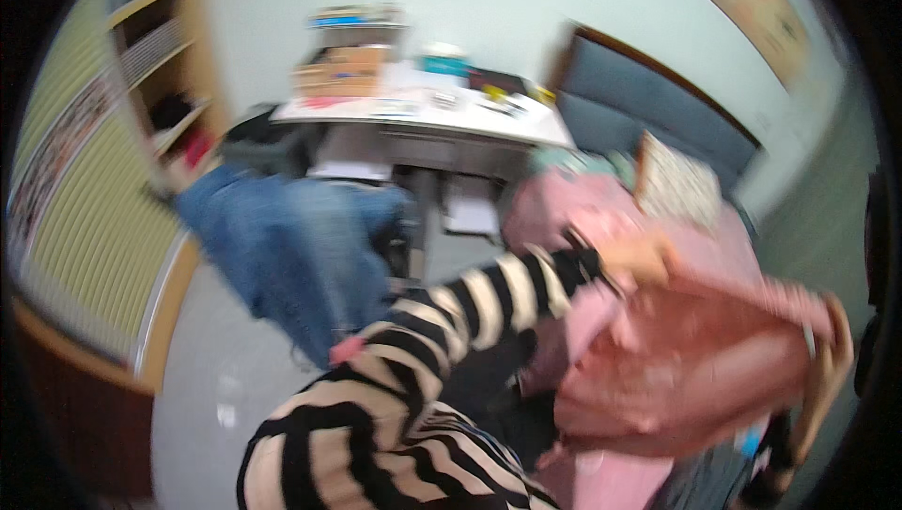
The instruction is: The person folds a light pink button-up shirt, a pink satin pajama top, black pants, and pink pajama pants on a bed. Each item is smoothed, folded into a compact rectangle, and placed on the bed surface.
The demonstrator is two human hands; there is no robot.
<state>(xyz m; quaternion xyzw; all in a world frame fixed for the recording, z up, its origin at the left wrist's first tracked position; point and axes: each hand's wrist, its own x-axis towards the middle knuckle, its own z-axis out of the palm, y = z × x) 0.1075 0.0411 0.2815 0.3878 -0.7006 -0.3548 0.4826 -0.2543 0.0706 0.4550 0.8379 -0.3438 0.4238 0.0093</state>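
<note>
My left hand, in a black-and-cream striped sleeve, grips the upper left edge of a reddish-pink cloth. At the far right my right hand holds the other end of that edge. Between the two hands the upper edge runs fairly straight, and the cloth hangs down in loose folds. Motion blur hides its details, so I cannot tell what kind of article it is. Behind and below it lies a bed with pink bedding. A patterned pillow rests near the padded blue-grey headboard.
A white desk against the wall bears a cardboard box, a teal-and-white box and other small items. Blue denim drapes in front of the desk. Shelves and a yellow-green blind stand to the left.
</note>
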